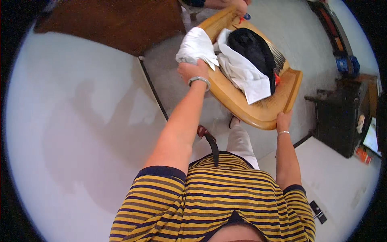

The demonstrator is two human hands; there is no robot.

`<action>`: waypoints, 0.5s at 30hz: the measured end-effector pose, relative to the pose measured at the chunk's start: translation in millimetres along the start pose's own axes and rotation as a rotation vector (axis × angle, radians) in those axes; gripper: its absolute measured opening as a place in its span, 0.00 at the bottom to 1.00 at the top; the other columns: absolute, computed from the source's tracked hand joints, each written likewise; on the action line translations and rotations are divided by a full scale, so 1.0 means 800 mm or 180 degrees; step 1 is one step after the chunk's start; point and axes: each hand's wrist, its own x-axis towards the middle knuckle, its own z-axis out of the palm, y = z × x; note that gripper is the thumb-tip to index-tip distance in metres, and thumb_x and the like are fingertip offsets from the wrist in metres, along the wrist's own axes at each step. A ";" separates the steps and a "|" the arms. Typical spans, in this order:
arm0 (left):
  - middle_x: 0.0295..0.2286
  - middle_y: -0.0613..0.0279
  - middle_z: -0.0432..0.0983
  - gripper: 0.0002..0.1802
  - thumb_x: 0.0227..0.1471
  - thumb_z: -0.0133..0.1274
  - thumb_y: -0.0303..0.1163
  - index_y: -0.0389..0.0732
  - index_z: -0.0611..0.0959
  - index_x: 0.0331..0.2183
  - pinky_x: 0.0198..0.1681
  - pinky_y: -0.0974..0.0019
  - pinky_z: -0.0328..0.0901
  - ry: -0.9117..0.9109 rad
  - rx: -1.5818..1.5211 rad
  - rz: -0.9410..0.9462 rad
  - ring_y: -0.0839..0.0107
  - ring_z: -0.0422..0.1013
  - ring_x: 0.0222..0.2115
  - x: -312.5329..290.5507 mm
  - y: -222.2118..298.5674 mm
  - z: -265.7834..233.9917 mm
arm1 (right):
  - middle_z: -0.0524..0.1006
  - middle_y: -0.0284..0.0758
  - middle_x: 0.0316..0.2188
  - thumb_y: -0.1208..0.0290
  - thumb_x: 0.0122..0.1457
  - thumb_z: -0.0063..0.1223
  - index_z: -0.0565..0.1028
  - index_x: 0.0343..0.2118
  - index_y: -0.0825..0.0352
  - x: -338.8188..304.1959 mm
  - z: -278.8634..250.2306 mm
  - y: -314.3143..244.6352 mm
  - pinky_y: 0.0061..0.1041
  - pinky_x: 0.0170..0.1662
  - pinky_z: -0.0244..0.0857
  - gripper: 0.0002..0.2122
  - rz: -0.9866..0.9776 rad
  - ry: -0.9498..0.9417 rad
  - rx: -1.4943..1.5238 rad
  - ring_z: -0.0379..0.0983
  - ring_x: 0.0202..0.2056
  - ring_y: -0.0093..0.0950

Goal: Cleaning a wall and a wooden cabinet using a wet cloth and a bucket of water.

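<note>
A light-brown wooden chair [236, 105], with a curved rim and slats, is held up in front of me on a slant. My left hand [193, 70], with a bangle at its wrist, is closed at the chair's left edge, against a bunched white cloth [196, 45]; its fingertips are partly hidden. On the near right corner, my right hand [284, 120] grips the rim. A white garment [246, 76] and a black garment [252, 50] lie heaped on the chair. Something red [277, 79] shows beside the black cloth.
Another person's hand [238, 7] is on the chair's far end. A white wall [88, 101] runs along the left, below a dark brown panel [113, 24]. To the right stands a dark cabinet [336, 121], with a blue object [347, 64] farther back. Grey floor [282, 20] lies beyond.
</note>
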 end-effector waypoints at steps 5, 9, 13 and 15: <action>0.41 0.42 0.63 0.31 0.39 0.54 0.41 0.31 0.65 0.41 0.43 0.52 0.63 -0.0077 -0.0137 -0.0142 0.47 0.65 0.41 -0.012 0.014 -0.011 | 0.71 0.50 0.40 0.77 0.43 0.44 0.57 0.51 0.67 0.007 0.000 -0.007 0.38 0.46 0.60 0.27 0.0506 0.0002 -0.0376 0.68 0.41 0.47; 0.40 0.42 0.63 0.31 0.39 0.55 0.42 0.31 0.65 0.40 0.42 0.53 0.63 -0.0126 -0.0039 -0.0223 0.48 0.65 0.41 -0.013 0.022 -0.019 | 0.71 0.50 0.39 0.77 0.42 0.43 0.57 0.51 0.66 -0.001 0.000 -0.018 0.39 0.46 0.60 0.28 0.0277 0.0022 -0.0295 0.68 0.41 0.48; 0.40 0.43 0.64 0.30 0.39 0.55 0.42 0.31 0.66 0.39 0.41 0.53 0.64 -0.0065 0.0124 -0.0031 0.49 0.66 0.39 -0.006 0.012 -0.011 | 0.71 0.52 0.40 0.77 0.43 0.42 0.55 0.52 0.69 -0.007 -0.005 -0.030 0.38 0.46 0.60 0.28 0.0283 -0.0100 -0.0214 0.67 0.41 0.49; 0.40 0.43 0.64 0.29 0.39 0.56 0.42 0.31 0.67 0.38 0.41 0.53 0.64 0.0034 0.0071 0.0001 0.49 0.66 0.39 -0.006 0.008 -0.003 | 0.70 0.52 0.40 0.77 0.43 0.42 0.54 0.52 0.70 -0.003 -0.004 -0.021 0.38 0.46 0.60 0.28 0.0251 -0.0101 -0.0187 0.67 0.41 0.49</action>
